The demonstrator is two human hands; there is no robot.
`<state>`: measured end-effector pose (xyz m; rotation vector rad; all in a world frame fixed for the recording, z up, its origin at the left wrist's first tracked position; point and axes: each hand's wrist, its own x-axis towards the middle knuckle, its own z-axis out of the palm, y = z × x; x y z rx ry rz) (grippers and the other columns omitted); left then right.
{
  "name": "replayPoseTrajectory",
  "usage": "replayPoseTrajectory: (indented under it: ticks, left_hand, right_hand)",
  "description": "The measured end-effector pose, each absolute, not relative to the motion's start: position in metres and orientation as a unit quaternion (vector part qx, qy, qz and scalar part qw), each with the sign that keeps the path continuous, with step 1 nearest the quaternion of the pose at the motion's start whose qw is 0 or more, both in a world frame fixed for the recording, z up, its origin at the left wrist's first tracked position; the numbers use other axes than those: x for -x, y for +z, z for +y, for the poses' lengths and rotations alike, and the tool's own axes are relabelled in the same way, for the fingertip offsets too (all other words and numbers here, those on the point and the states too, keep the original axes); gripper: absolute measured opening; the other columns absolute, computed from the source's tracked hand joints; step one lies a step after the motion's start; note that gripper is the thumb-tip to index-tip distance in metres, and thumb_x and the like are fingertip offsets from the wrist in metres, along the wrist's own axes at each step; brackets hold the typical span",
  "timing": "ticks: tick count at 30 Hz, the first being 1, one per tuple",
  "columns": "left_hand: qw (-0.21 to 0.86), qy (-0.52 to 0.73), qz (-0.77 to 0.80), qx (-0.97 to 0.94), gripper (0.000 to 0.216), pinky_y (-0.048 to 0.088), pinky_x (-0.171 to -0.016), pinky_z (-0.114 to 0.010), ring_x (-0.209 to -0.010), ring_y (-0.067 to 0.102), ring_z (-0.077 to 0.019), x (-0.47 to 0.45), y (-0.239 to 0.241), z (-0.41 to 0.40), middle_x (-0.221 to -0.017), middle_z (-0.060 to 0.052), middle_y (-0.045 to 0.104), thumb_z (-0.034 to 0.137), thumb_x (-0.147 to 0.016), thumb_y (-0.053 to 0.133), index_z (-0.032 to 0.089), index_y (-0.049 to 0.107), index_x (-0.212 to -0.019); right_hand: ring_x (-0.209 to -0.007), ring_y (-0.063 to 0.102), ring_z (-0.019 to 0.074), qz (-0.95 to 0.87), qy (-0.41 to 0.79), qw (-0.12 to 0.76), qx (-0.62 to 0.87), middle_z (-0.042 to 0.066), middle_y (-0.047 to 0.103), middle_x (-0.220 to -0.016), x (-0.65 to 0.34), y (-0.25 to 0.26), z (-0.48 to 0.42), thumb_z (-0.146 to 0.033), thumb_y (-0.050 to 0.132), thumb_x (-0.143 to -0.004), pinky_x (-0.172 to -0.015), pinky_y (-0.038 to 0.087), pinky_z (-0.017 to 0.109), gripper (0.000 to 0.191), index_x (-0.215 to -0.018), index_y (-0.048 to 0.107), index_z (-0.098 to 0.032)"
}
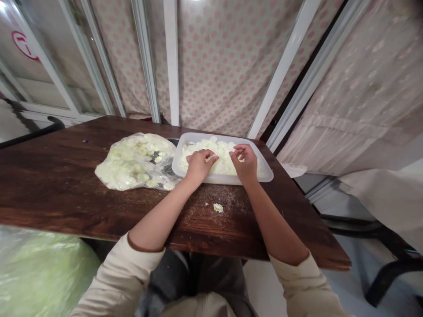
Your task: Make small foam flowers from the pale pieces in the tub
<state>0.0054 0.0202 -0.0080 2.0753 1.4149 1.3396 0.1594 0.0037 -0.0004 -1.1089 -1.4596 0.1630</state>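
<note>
A white rectangular plastic tray [267, 175] on the dark wooden table [59, 185] holds a pile of small white flowers [222, 152]. My left hand [198, 165] reaches over the tray's near rim, fingers curled into the flowers at the left. My right hand [245, 162] is over the tray's middle, its fingers bent and pinched among the flowers. What each hand grips is too small to name. A single white flower [218, 208] lies on the table between my forearms.
A clear plastic bag [132, 162] full of white flowers lies left of the tray. A large bag of greenish material [39, 273] sits below the table at lower left. Curtained windows stand behind, and a dark chair frame [390, 268] is at right.
</note>
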Motion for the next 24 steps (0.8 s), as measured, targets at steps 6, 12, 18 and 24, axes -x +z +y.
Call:
replayPoseTrajectory:
  ticks: [6, 12, 18, 24]
  left_hand:
    - [0.109, 0.487, 0.487, -0.716, 0.020, 0.034, -0.085, -0.036, -0.090, 0.055, -0.0206, -0.003, -0.005, 0.018, -0.094, -0.002, 0.066, 0.034, -0.077, 0.057, 0.021, 0.061, -0.091]
    - [0.081, 0.475, 0.499, -0.720, 0.023, 0.033, -0.089, -0.039, -0.098, 0.051, -0.0225, -0.006, -0.005, 0.014, -0.101, -0.004, 0.064, 0.028, -0.085, 0.041, 0.020, 0.060, -0.095]
    - [0.068, 0.460, 0.482, -0.743, 0.019, 0.033, -0.089, -0.040, -0.096, 0.051, -0.0229, -0.006, -0.004, 0.012, -0.095, -0.004, 0.064, 0.022, -0.082, 0.042, 0.019, 0.060, -0.090]
    - [0.161, 0.503, 0.442, -0.725, 0.020, 0.039, -0.086, -0.032, -0.087, 0.056, -0.0172, -0.003, -0.004, 0.018, -0.089, -0.003, 0.065, 0.022, -0.082, 0.039, 0.018, 0.058, -0.082]
  right_hand:
    - [-0.049, 0.048, 0.0077, -0.779, 0.431, 0.337, 0.307, -0.003, 0.054, -0.059, -0.160, 0.027, -0.032, -0.040, 0.068, -0.064, -0.047, 0.036, 0.021, 0.030, -0.082, 0.058, -0.018]
    - [-0.051, 0.049, 0.0094, -0.836, 0.286, -0.023, 0.468, -0.002, 0.055, -0.066, -0.153, -0.007, -0.041, -0.042, 0.078, -0.046, -0.043, 0.033, 0.020, 0.054, -0.088, 0.056, -0.016]
    - [-0.033, 0.043, 0.0071, -0.822, 0.367, -0.010, 0.436, -0.006, 0.052, -0.055, -0.147, -0.035, -0.034, -0.040, 0.074, -0.054, -0.033, 0.030, 0.021, 0.039, -0.081, 0.054, -0.019]
    - [-0.041, 0.051, 0.0091, -0.795, 0.502, 0.107, 0.324, -0.005, 0.051, -0.054, -0.141, -0.016, -0.044, -0.030, 0.071, -0.060, -0.038, 0.037, 0.020, 0.029, -0.081, 0.054, -0.020]
